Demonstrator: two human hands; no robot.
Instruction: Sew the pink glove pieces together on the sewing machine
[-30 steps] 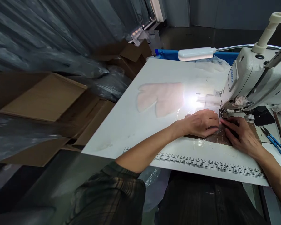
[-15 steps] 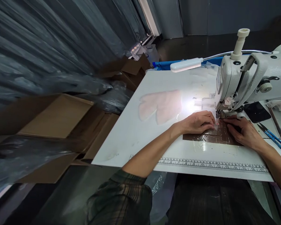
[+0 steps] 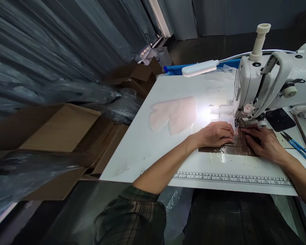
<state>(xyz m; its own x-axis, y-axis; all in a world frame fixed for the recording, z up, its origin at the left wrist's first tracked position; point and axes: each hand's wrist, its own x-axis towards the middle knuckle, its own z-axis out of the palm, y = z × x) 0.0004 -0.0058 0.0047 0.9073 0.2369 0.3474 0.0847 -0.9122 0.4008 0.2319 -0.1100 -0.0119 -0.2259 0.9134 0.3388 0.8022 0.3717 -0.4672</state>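
A white sewing machine (image 3: 270,73) stands at the right, its needle area just beyond my hands. My left hand (image 3: 216,133) is closed, fingers curled against a small clear plastic piece (image 3: 236,135) with a reddish mark beside the presser foot. My right hand (image 3: 264,141) rests on the other side with fingers stretched out and apart; its index fingertip reaches close to the foot. Whether that fingertip touches the plastic piece I cannot tell. Beneath both hands lies a shiny brown sheet (image 3: 241,149) with clear tape on it.
Blue-handled thread snips (image 3: 298,146) and a black phone-like slab (image 3: 280,119) lie right of the machine head. A pale pink mitten-shaped piece (image 3: 173,115) is on the white table (image 3: 137,149). A lamp (image 3: 200,68) hangs above. Cardboard boxes (image 3: 61,127) stand at left.
The view has shifted slightly. More of the clear plastic piece shows beside the presser foot, between my hands. Both hands stay in nearly the same place.
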